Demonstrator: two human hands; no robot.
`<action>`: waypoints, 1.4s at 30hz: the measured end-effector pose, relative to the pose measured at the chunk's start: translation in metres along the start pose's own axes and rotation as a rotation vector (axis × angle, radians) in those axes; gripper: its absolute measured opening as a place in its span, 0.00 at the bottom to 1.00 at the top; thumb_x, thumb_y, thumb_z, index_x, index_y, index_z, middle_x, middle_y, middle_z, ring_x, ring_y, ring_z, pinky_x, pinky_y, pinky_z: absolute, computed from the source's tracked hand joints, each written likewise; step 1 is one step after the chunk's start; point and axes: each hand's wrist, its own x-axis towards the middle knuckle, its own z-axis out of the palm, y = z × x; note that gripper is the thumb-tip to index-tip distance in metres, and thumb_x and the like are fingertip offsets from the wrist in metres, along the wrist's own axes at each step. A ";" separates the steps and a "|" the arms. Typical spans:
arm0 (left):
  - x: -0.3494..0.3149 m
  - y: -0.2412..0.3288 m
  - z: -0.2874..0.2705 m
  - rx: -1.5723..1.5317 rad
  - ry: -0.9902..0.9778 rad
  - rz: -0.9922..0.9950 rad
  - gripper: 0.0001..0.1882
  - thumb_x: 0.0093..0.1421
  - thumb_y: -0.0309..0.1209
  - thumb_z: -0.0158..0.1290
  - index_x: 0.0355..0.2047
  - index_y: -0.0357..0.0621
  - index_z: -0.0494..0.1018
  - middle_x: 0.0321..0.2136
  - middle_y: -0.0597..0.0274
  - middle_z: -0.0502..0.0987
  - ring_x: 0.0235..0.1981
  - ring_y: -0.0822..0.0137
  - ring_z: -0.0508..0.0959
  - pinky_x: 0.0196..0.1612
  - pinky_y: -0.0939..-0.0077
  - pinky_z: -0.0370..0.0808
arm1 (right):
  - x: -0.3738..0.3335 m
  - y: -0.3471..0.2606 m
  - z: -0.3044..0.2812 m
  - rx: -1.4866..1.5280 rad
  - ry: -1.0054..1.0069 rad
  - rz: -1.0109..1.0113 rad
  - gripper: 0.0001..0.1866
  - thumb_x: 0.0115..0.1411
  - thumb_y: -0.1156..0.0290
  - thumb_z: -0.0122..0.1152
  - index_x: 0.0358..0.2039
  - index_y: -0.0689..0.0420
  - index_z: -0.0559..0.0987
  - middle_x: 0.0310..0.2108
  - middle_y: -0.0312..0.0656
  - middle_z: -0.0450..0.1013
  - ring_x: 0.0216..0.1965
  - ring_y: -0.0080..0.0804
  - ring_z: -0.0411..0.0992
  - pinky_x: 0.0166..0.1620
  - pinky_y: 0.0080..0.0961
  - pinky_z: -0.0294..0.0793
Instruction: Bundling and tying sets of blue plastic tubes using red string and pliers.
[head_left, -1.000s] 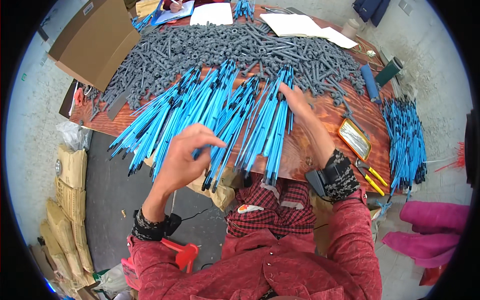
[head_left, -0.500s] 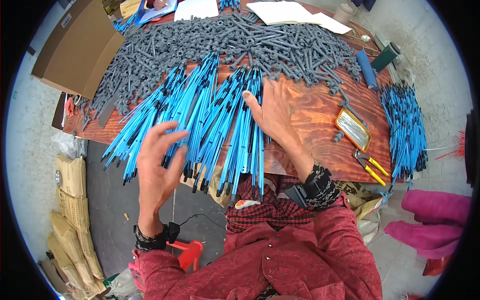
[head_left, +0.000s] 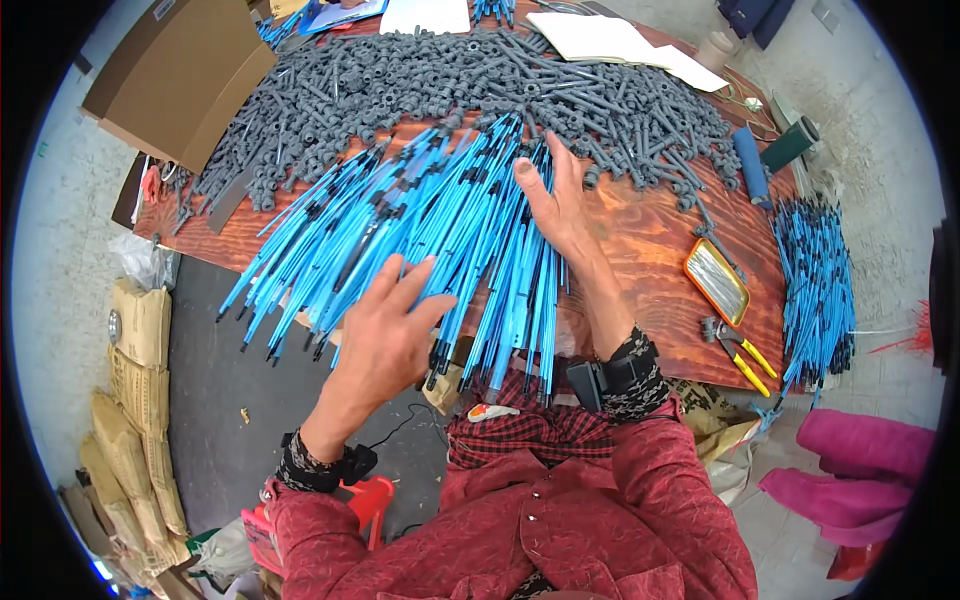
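Note:
A thick, fanned spread of thin blue rods with black bands and tips (head_left: pixel 400 215) lies across the table's near edge, its lower ends sticking out over it. Over the lower middle of the spread is my left hand (head_left: pixel 385 330), fingers loosely apart, nothing gripped. Whether it touches the rods I cannot tell. My right hand (head_left: pixel 562 210) rests along the right side of the spread, thumb raised away from its straight fingers, and holds nothing. The rods near my left hand are smeared by motion.
Grey plastic fittings (head_left: pixel 440 80) are heaped behind the rods. A cardboard box (head_left: pixel 185 80) stands back left. On the right lie an orange-rimmed tray (head_left: pixel 717 282), yellow-handled pliers (head_left: pixel 745 362) and another blue rod bundle (head_left: pixel 815 295). A red stool (head_left: pixel 370 505) is below left.
My left hand has moved right and nearer to me. The rods have shifted together toward the right, narrowing the gaps between them. My right hand stays at their right side.

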 end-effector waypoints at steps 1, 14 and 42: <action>0.001 0.001 -0.001 0.048 -0.019 0.040 0.19 0.47 0.17 0.56 0.41 0.45 0.79 0.50 0.46 0.77 0.51 0.42 0.74 0.52 0.57 0.75 | -0.002 -0.013 0.000 -0.173 -0.015 -0.052 0.45 0.61 0.37 0.54 0.68 0.57 0.60 0.65 0.63 0.56 0.69 0.58 0.52 0.67 0.57 0.50; 0.016 -0.076 -0.077 0.162 0.046 -0.354 0.29 0.59 0.37 0.62 0.60 0.45 0.71 0.61 0.49 0.71 0.61 0.50 0.71 0.65 0.60 0.63 | 0.005 -0.011 0.007 -0.188 -0.001 -0.336 0.11 0.48 0.76 0.54 0.32 0.50 0.80 0.47 0.42 0.69 0.53 0.48 0.67 0.56 0.45 0.67; 0.010 -0.054 -0.006 0.068 0.077 -0.414 0.35 0.53 0.30 0.63 0.61 0.41 0.65 0.51 0.40 0.75 0.52 0.42 0.75 0.55 0.55 0.71 | 0.012 0.009 0.000 0.065 0.030 -0.465 0.08 0.53 0.79 0.47 0.28 0.58 0.77 0.38 0.45 0.72 0.51 0.50 0.68 0.67 0.50 0.60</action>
